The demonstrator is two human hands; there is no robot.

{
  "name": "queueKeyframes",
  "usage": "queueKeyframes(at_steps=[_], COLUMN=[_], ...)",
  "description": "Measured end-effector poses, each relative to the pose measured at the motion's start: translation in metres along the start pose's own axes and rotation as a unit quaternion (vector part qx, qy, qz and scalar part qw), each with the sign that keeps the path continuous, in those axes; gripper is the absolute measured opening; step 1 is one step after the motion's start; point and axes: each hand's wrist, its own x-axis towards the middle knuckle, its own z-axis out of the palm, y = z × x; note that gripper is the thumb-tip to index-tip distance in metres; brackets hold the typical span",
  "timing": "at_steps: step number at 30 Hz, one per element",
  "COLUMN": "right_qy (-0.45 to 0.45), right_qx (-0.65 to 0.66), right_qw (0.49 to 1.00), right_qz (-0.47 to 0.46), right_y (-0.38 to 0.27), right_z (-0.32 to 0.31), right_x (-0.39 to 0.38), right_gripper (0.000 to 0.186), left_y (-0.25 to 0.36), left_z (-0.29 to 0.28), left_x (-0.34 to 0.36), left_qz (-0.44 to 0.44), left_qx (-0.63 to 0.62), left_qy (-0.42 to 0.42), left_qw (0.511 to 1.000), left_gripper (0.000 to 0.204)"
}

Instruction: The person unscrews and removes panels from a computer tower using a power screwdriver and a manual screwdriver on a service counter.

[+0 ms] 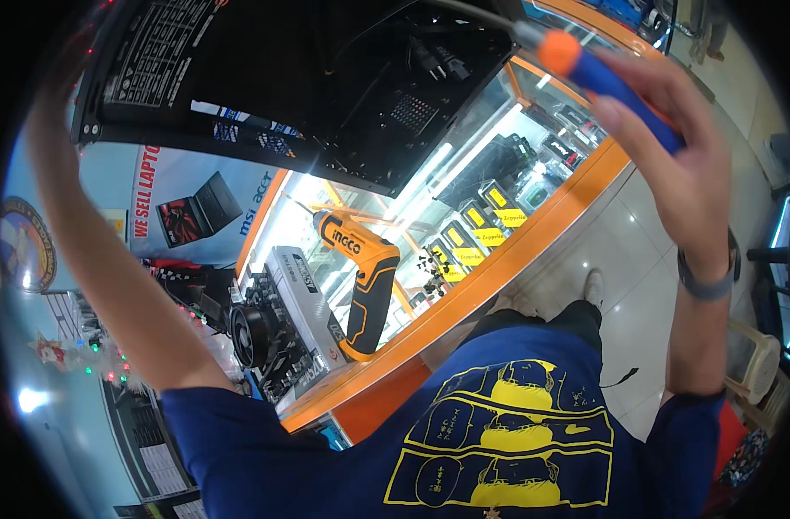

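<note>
Clearly, the right hand [671,130], at 2 o'clock from the centre of view, is closed around the handle of a blue-and-orange screwdriver [624,95]. The shaft points toward 12 o'clock, near the upper edge of a black computer case [326,86]; its tip cannot be made out. The left hand [59,78], at 10 o'clock, is blurred and dark beside the case; how far open it is, and whether it grips anything, cannot be told.

The case occupies 11 to 12 o'clock, with black plugs [434,60] showing inside. Just to the 8 o'clock side of centre, an orange-and-black power driver [360,281] stands on the glass-topped desk [550,223]. Beside it, at 8 o'clock, are a grey box [301,290] and a black fan [249,336]. Small dark screw-like pieces [431,262] lie near centre, toward 3 o'clock. Yellow-labelled packages [479,233] show through the glass at 2 o'clock.
</note>
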Motion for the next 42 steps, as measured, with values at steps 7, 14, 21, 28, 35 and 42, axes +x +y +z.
queueKeyframes(at_steps=[7, 14, 21, 28, 35, 42], right_qy=[0.015, 0.071, 0.041, 0.098, 0.111, 0.108], right_qx=[0.079, -0.077, -0.073, -0.147, -0.153, -0.196], right_qw=[0.997, 0.991, 0.996, 0.98, 0.976, 0.965], right_qz=[-0.008, -0.079, -0.044, -0.089, -0.11, -0.141], right_y=[-0.032, -0.037, -0.048, -0.049, -0.045, -0.049], right_z=[0.034, 0.044, 0.038, 0.052, 0.052, 0.041], right_x=[0.048, 0.057, 0.064, 0.054, 0.057, 0.049], right_gripper=[0.028, 0.026, 0.025, 0.025, 0.023, 0.023], left_y=[-0.011, -0.004, -0.008, -0.005, 0.0, 0.003], left_z=[0.058, 0.056, 0.057, 0.057, 0.056, 0.057], left_x=[0.011, 0.012, 0.017, 0.018, 0.021, 0.025], left_qz=[-0.191, -0.219, -0.226, -0.233, -0.235, -0.236], left_qx=[-0.142, -0.168, -0.18, -0.188, -0.196, -0.203], left_qy=[-0.265, -0.298, -0.311, -0.314, -0.311, -0.31], left_qw=[0.935, 0.914, 0.906, 0.901, 0.9, 0.898], left_gripper=[0.041, 0.041, 0.041, 0.042, 0.042, 0.044])
